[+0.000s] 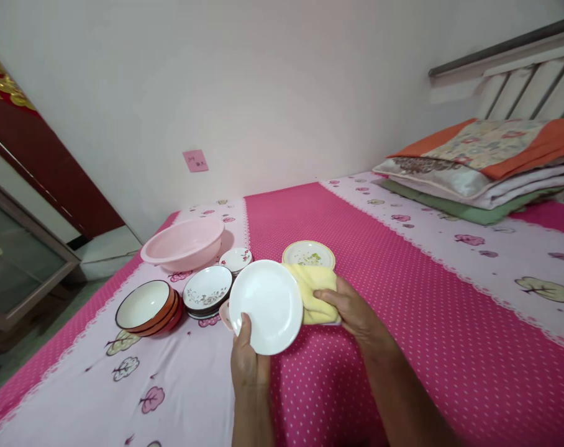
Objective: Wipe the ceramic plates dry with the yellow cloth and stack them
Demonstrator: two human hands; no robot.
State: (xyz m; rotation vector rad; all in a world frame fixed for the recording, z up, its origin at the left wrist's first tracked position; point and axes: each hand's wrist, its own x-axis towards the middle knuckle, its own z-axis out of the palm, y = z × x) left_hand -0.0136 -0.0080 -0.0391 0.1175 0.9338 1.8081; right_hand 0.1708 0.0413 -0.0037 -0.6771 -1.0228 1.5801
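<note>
My left hand (249, 357) grips a white plate (266, 304) by its lower left edge, thumb on the face and the other fingers hidden behind. The plate is tilted up toward me. In my right hand (345, 304) a folded yellow cloth (314, 292) is pinched at the plate's right edge. Behind the cloth lies a plate with a green and yellow pattern (310, 251), partly covered from view. A pink rim or handle (225, 315) peeks out at the left of the white plate; what it belongs to is mostly hidden.
Left of my hands stand stacked orange-brown bowls (146, 304), stacked dark-rimmed plates (207, 288) and small flowered dishes (235, 259). A pink basin (184, 242) sits behind them near the wall. Folded bedding (487, 167) is piled at the far right of the pink-and-white bed (426, 329).
</note>
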